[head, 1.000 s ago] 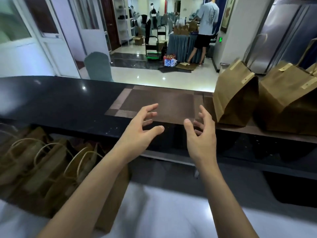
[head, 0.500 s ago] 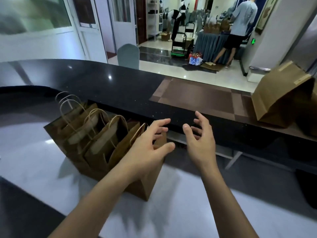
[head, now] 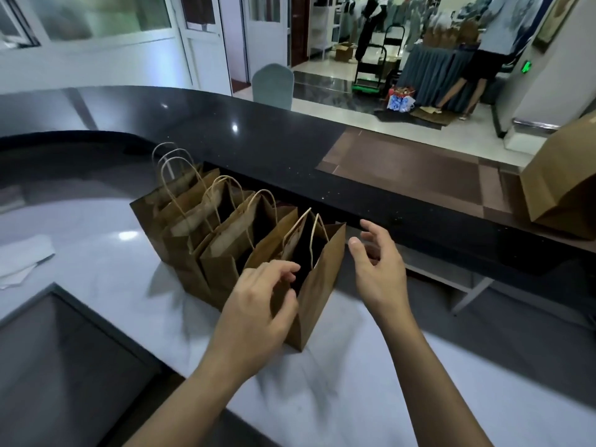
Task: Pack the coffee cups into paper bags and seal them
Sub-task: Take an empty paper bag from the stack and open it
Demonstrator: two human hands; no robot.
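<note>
Head view shows the job at an early stage for this batch: a row of about 4 open bags (head: 225, 233) stands on the white bench (head: 96, 262), close under the edge of the raised black counter (head: 258, 140), and no cups can be seen, either in the bags' dark mouths or on the bench. The left hand (head: 258, 304) touches the near rim of the nearest bag (head: 317, 279), fingers loosely curled, not clearly pinching it. The right hand (head: 377, 269) hovers just beside that bag's right side, fingers spread and holding nothing. A closed brown bag (head: 561, 182) lies at the counter's right end, likely one already packed and sealed, though its contents are hidden. So fetching cups, filling and sealing these bags seem left to do. White paper (head: 22, 259) lies at the bench's left edge. Beyond the counter is a tiled hall with a covered chair (head: 273, 85), a cart (head: 371, 69) and a person (head: 490, 43) at a draped table.
</note>
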